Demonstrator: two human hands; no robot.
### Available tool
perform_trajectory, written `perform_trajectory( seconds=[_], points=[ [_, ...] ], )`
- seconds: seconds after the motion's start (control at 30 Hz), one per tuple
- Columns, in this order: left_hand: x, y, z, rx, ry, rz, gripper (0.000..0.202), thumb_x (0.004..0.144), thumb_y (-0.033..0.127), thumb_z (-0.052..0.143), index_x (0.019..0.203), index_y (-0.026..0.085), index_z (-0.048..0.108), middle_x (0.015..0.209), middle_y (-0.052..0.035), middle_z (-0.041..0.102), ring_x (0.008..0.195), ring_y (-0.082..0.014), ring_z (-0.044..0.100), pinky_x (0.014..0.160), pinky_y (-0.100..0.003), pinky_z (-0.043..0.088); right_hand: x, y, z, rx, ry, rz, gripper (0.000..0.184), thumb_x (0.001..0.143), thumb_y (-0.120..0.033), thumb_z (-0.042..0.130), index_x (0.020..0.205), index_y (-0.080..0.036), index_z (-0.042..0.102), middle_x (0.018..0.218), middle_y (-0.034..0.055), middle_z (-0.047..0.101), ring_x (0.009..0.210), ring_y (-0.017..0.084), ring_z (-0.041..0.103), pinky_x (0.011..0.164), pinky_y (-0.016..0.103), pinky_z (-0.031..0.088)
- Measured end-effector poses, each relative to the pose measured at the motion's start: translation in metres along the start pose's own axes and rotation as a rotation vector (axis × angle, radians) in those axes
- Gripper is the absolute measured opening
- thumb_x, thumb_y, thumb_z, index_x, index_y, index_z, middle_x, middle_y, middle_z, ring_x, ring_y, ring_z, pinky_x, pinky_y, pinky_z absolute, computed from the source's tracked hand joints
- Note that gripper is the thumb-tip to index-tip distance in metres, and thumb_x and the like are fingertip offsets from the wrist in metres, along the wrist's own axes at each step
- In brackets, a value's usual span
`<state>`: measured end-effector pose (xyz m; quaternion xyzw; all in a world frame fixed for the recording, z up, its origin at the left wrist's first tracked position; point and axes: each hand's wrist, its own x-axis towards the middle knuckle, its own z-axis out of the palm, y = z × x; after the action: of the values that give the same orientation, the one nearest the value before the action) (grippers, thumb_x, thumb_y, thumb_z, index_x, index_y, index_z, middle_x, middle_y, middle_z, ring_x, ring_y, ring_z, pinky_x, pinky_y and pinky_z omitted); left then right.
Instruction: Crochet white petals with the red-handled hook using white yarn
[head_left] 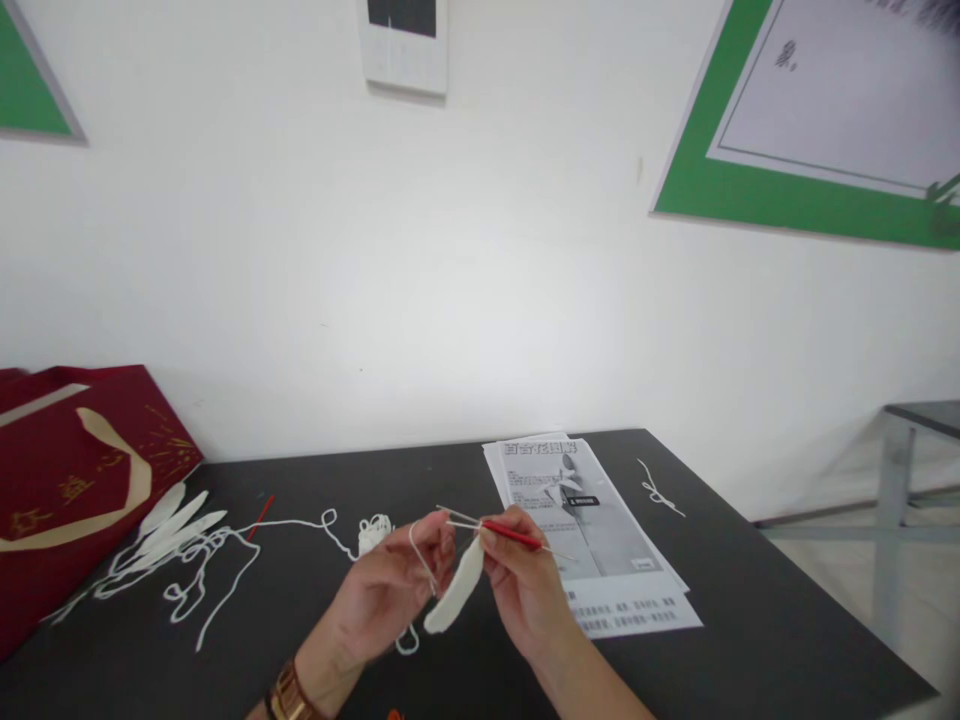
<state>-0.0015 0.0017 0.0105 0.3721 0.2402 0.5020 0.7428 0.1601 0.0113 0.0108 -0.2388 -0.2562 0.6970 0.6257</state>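
Observation:
Above the dark table, my left hand is closed in a pinch on the top of a long white crocheted piece, with white yarn looped over its fingers. My right hand is closed on a red-handled crochet hook, its metal tip pointing left into the top of the piece. The yarn trails left across the table to a loose tangle.
A dark red paper bag lies at the left edge, with several white crocheted petals beside it. Printed instruction sheets lie right of my hands. A short yarn scrap lies far right. A wall stands behind the table.

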Motion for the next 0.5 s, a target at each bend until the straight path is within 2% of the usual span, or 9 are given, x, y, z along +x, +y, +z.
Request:
perform_trajectory(
  seconds=[0.07, 0.17, 0.23, 0.33, 0.4, 0.5],
  points=[
    [0.003, -0.006, 0.004, -0.003, 0.033, 0.028, 0.047, 0.060, 0.013, 0.062, 0.099, 0.033, 0.076, 0.088, -0.0020, 0.063, 0.081, -0.0152, 0.055, 0.075, -0.027, 0.042, 0.002, 0.003, -0.001, 0.059, 0.040, 0.019, 0.019, 0.060, -0.010, 0.085, 0.064, -0.018, 0.068, 0.066, -0.0032, 0.070, 0.062, 0.009, 0.063, 0.059, 0.018, 0.053],
    [0.005, -0.004, 0.003, 0.095, 0.009, 0.029, 0.019, 0.062, 0.014, 0.060, 0.068, 0.021, 0.076, 0.081, -0.0036, 0.062, 0.079, -0.0166, 0.054, 0.075, -0.027, 0.041, 0.006, 0.004, -0.003, 0.102, 0.099, 0.026, 0.018, 0.061, -0.010, 0.085, 0.066, -0.017, 0.070, 0.065, -0.0042, 0.068, 0.062, 0.008, 0.063, 0.059, 0.016, 0.053],
    [0.006, 0.001, -0.003, 0.203, -0.045, -0.022, 0.013, 0.061, 0.016, 0.062, 0.050, 0.016, 0.069, 0.071, -0.0050, 0.061, 0.072, -0.0177, 0.053, 0.070, -0.029, 0.040, 0.009, 0.002, -0.004, 0.109, 0.123, 0.027, 0.018, 0.060, -0.010, 0.085, 0.067, -0.018, 0.071, 0.066, -0.0038, 0.069, 0.062, 0.009, 0.063, 0.058, 0.016, 0.054],
    [0.006, 0.009, -0.016, 0.375, -0.099, -0.151, 0.020, 0.066, 0.025, 0.065, 0.050, 0.013, 0.069, 0.053, -0.0053, 0.060, 0.055, -0.0174, 0.051, 0.058, -0.030, 0.037, 0.011, 0.001, -0.006, 0.113, 0.125, 0.029, 0.019, 0.059, -0.009, 0.085, 0.066, -0.018, 0.070, 0.066, -0.0037, 0.069, 0.062, 0.009, 0.064, 0.058, 0.016, 0.054],
    [0.006, 0.013, -0.023, 0.483, -0.075, -0.198, 0.032, 0.074, 0.033, 0.065, 0.050, 0.013, 0.068, 0.046, -0.0037, 0.057, 0.047, -0.0152, 0.047, 0.052, -0.028, 0.031, 0.012, 0.000, -0.007, 0.110, 0.110, 0.043, 0.020, 0.058, -0.009, 0.086, 0.065, -0.018, 0.069, 0.065, -0.0039, 0.069, 0.061, 0.009, 0.064, 0.057, 0.016, 0.054],
    [0.009, 0.016, -0.028, 0.596, 0.018, -0.151, 0.041, 0.079, 0.040, 0.065, 0.047, 0.015, 0.065, 0.045, 0.0002, 0.054, 0.046, -0.0127, 0.041, 0.051, -0.027, 0.027, 0.013, -0.001, -0.007, 0.099, 0.081, 0.067, 0.020, 0.058, -0.009, 0.086, 0.065, -0.016, 0.069, 0.063, -0.0029, 0.068, 0.058, 0.009, 0.063, 0.055, 0.016, 0.053]
  ],
)
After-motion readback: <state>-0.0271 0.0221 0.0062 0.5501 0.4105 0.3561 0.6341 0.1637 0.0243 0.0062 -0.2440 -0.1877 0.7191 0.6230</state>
